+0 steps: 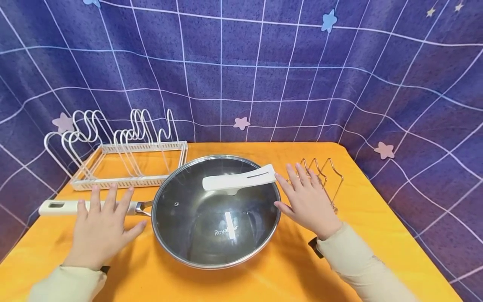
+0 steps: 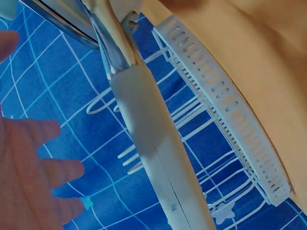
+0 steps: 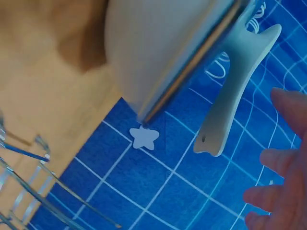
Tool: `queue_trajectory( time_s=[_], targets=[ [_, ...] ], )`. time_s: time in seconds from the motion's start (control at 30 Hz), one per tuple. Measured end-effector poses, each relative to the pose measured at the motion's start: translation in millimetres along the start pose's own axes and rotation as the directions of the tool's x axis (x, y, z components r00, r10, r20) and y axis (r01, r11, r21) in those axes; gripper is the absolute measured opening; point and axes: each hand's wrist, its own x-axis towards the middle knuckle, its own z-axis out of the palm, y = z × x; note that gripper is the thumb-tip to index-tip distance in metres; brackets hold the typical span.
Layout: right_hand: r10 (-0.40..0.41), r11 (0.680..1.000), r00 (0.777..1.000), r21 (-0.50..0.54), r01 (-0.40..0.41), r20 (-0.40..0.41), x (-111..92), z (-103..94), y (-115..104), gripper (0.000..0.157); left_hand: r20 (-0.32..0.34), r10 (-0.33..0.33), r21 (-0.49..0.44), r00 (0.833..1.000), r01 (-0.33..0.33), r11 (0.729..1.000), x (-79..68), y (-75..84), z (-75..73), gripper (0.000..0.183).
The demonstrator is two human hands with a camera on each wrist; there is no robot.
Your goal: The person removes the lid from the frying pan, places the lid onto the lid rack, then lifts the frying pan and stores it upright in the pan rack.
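A wok with a glass lid (image 1: 211, 214) sits on the orange-covered table, its cream handle (image 1: 69, 207) pointing left. Across the lid runs a long white lid handle (image 1: 239, 179). My left hand (image 1: 99, 228) is spread with straight fingers and overlaps the wok handle in the head view; the left wrist view shows a gap between its fingers and that handle (image 2: 153, 139). Beside the lid's right rim, my right hand (image 1: 307, 199) is also spread. Its fingertips are near the end of the lid handle (image 3: 223, 105), apart from it in the right wrist view.
A white wire rack (image 1: 124, 182) with looped dividers stands at the back left, behind the wok handle. Behind my right hand is a smaller metal wire rack (image 1: 336, 184), partly hidden. A blue checked curtain (image 1: 241, 75) hangs behind the table.
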Motion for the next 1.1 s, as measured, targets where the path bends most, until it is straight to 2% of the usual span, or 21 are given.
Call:
queue_trajectory(
  time_s=[0.2, 0.5, 0.7, 0.83, 1.1],
  targets=[
    [-0.010, 1.000, 0.999, 0.008, 0.010, 0.050, 22.4, -5.3, -1.0, 0.070, 0.068, -0.008, 0.033, 0.998, 0.006, 0.999, 2.3, -8.0, 1.2, 0.089],
    [-0.006, 0.994, 0.987, 0.107, -0.011, 0.158, 40.8, -7.0, -8.2, 0.068, 0.080, -0.009, 0.030, 0.997, 0.006, 1.000, 1.0, -16.7, 6.2, 0.089],
    [-0.007, 0.991, 0.974, 0.130, -0.023, 0.227, 49.6, -4.8, -11.7, 0.069, 0.044, 0.026, 0.030, 0.999, -0.027, 0.999, 0.4, -20.8, 10.6, 0.087],
    [-0.017, 0.992, 0.970, 0.129, -0.014, 0.241, 54.6, -3.4, -14.9, 0.067, 0.052, 0.020, 0.027, 0.998, -0.021, 0.999, -0.8, -22.9, 13.6, 0.087],
    [-0.075, 0.995, 0.974, 0.086, 0.058, 0.215, 61.1, 2.8, -22.5, 0.063, 0.144, -0.030, 0.022, 0.989, 0.027, 0.999, -4.5, -30.1, 20.7, 0.087]
  ],
)
